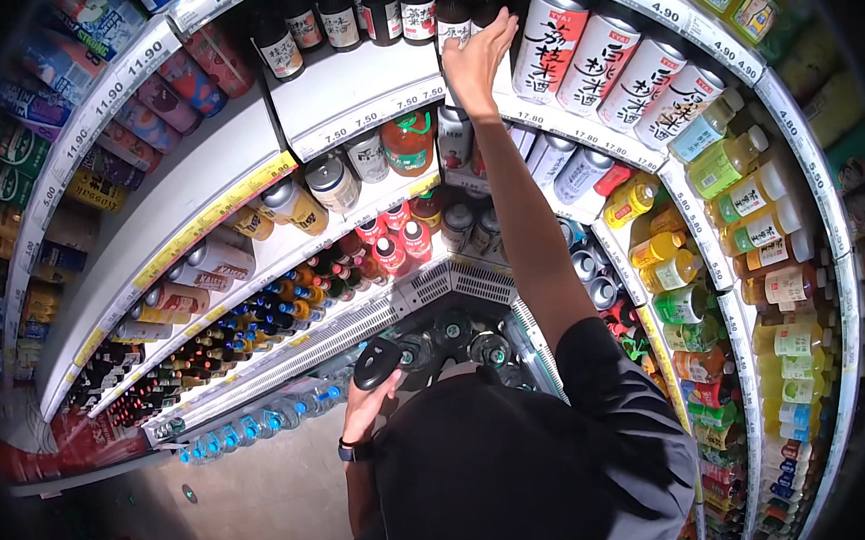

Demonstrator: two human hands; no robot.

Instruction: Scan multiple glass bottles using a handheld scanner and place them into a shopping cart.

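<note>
My right hand [479,60] reaches up to an upper shelf, against dark glass rice wine bottles [452,14] at the shelf corner; its fingers cover part of them, so whether it grips one cannot be told. Tall white cans with red panels and large black writing [551,47] stand just right of it. More dark bottles [340,24] with white labels line the shelf to its left. Low at the centre, my left hand [373,406], with a watch [355,450] on its wrist, holds a black handheld device [377,363], perhaps a scanner.
White shelf edges with price strips [369,120] curve around me. Lower shelves hold cans [332,181] and small bottles [277,307]. Juice bottles [746,233] fill the right side. Water bottles with blue caps [251,425] stand low at left, beside the floor [260,500].
</note>
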